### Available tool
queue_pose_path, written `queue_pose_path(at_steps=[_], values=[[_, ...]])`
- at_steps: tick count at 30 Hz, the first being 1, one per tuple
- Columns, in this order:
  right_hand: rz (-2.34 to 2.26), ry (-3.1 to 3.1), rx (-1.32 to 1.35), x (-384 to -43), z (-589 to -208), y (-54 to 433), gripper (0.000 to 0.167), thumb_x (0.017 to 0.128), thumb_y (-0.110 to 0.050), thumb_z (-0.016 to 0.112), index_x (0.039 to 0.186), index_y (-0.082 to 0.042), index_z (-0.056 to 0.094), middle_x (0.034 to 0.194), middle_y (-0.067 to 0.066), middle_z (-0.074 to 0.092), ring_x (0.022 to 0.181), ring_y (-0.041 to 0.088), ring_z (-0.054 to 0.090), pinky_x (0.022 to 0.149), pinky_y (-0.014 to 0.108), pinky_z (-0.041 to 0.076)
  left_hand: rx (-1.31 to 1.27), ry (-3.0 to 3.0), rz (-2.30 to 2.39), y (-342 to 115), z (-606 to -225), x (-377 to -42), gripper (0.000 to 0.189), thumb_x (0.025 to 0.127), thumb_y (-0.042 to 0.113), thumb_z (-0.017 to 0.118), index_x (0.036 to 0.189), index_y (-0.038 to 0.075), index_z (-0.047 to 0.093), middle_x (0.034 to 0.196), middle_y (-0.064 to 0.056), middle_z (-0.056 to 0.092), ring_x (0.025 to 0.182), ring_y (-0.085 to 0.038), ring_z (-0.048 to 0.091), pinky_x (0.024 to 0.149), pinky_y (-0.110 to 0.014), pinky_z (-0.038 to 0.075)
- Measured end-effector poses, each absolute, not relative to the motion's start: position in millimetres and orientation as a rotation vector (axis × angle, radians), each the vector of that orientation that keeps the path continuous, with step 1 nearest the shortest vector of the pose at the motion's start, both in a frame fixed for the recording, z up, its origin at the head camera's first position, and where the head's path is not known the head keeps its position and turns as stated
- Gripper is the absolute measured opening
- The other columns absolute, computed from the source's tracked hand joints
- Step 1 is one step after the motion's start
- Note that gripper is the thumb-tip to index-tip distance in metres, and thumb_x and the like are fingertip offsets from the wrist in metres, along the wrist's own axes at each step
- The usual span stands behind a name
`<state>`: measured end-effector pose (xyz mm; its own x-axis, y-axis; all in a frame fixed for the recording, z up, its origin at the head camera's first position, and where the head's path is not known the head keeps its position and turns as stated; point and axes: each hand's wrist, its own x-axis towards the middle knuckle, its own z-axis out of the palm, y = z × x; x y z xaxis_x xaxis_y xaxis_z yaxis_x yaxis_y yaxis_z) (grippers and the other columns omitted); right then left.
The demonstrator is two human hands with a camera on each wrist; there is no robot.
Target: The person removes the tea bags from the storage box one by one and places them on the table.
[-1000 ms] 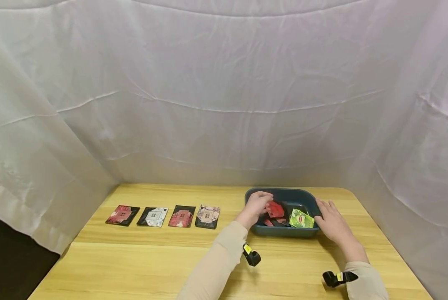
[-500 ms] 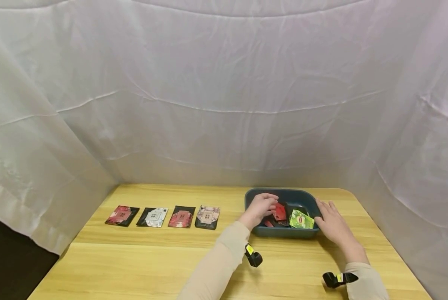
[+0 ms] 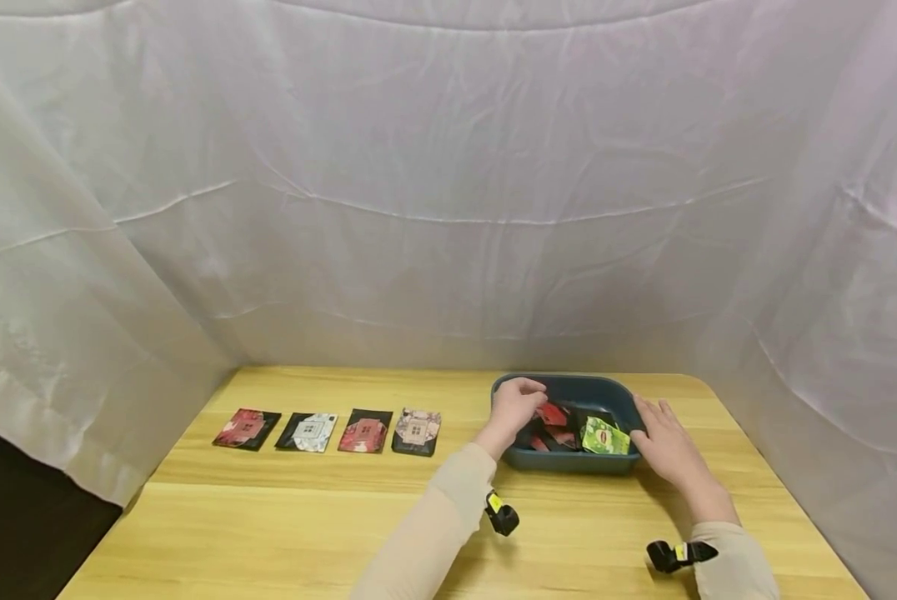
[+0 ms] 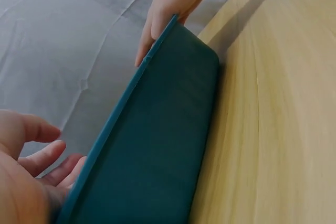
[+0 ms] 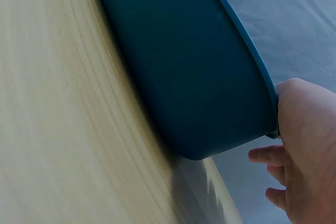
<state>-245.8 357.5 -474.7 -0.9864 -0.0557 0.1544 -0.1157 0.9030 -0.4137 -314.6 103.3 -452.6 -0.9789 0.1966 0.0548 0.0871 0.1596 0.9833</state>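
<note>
At the right back of the table stands a dark teal bin [image 3: 572, 462] holding several sachets. My left hand [image 3: 514, 410] reaches over its left end, fingers bent loosely above a red sachet [image 3: 552, 414]. In the left wrist view, no sachet shows between the left hand's parted fingers [image 4: 46, 157]; the bin's wall hides what lies below. My right hand [image 3: 668, 442] rests against the right end of the bin, its thumb at the rim and its fingers extended along the outside. A green sachet [image 3: 604, 437] lies in the bin near the right thumb.
Left of the bin, a row on the wooden table [image 3: 291, 517] consists of a red-and-black sachet [image 3: 246, 428], a white-and-black one [image 3: 308, 433], another red one [image 3: 364, 432] and a pink floral one [image 3: 417, 431]. Pale curtain [image 3: 448, 250] encloses the back and sides.
My left hand moved a little right over the bin, then back left and slightly up. The red sachet beneath it now lies differently. My right hand has stayed at the bin's right end.
</note>
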Motion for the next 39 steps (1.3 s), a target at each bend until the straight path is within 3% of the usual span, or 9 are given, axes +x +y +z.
queue_pose_path(at_steps=[4,10,14,22,39], values=[[0.646,-2.933,0.129,-245.5,-474.0,357.1,0.061,0.098,-0.018,0.045,0.15,0.007,0.025,0.151,0.035,0.028,0.142,0.056,0.013,0.111,0.07,0.017,0.438,2.58,1.79,94.7,-451.0,-315.0,0.021,0.082,-0.004,0.067,0.102,0.002,0.072,0.098,-0.011,0.074,0.082,-0.019,0.07,0.068,-0.022,0.055],[0.642,-2.934,0.129,-245.3,-474.7,357.1,0.062,0.098,-0.019,0.045,0.15,0.006,0.024,0.151,0.034,0.028,0.142,0.056,0.013,0.111,0.07,0.017,0.658,2.724,1.534,82.3,-448.6,-310.8,0.031,0.079,-0.017,0.061,0.103,-0.001,0.071,0.1,-0.018,0.073,0.086,-0.025,0.07,0.064,-0.019,0.051],[0.641,-2.932,0.131,-245.5,-476.1,357.7,0.062,0.098,-0.019,0.046,0.15,0.006,0.025,0.151,0.034,0.028,0.142,0.055,0.013,0.112,0.07,0.017,0.674,2.794,1.402,77.0,-449.4,-310.5,0.026,0.082,-0.011,0.064,0.101,0.003,0.073,0.096,-0.012,0.075,0.081,-0.018,0.069,0.061,-0.017,0.048],[0.636,-2.929,0.136,-245.6,-477.5,358.2,0.062,0.098,-0.019,0.046,0.15,0.006,0.024,0.151,0.034,0.029,0.142,0.056,0.014,0.111,0.07,0.017,0.734,2.919,1.316,67.4,-449.9,-311.5,0.009,0.088,0.007,0.07,0.092,0.008,0.078,0.092,-0.003,0.077,0.089,-0.016,0.071,0.073,-0.02,0.055],[0.652,-2.929,0.135,-244.3,-474.5,356.2,0.062,0.098,-0.018,0.045,0.15,0.007,0.025,0.151,0.034,0.029,0.142,0.056,0.014,0.111,0.07,0.017,0.62,2.776,1.83,17.9,-429.7,-307.7,0.008,0.087,0.005,0.069,0.095,0.004,0.073,0.098,-0.01,0.074,0.094,-0.023,0.07,0.083,-0.027,0.057]])
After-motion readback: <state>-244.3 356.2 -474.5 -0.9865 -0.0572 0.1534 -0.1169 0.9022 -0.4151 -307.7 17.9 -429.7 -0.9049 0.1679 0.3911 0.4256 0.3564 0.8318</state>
